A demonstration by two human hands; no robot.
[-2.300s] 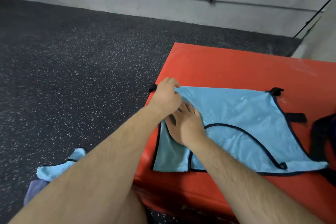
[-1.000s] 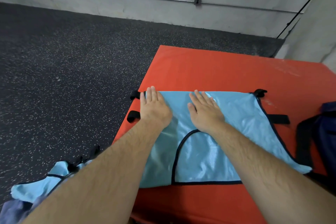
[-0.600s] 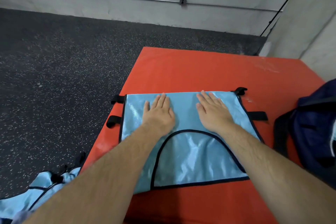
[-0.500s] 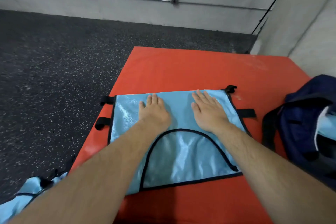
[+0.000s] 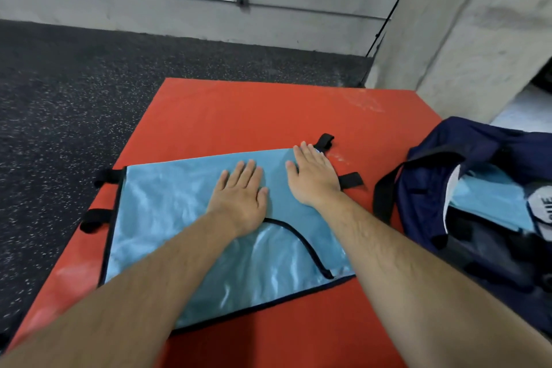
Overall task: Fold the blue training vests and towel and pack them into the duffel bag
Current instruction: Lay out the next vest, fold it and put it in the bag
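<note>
Vest: the light-blue shiny training vest with black binding point(image 5: 161, 218) lies spread flat on the red padded mat point(image 5: 254, 110), and its black strap tabs point(image 5: 95, 219) poke out at both side edges.
Risk, slipping: the slick fabric could slide on the smooth mat when one side is lifted to fold, which would leave the edges askew.
Risk, tabs: loose tabs may hang out of the fold and snag at the bag's opening.
Left hand point(image 5: 240, 193): flat, with straight fingers and the palm down on the vest's middle near its far edge. It grips nothing.
Right hand point(image 5: 313, 179): flat likewise, pressing the vest's far right corner, just beside a tab.
Bag: the navy fabric duffel bag point(image 5: 478, 140) stands open to the right, apart from the vest, with a pale-blue folded piece point(image 5: 490, 200) already inside.
</note>
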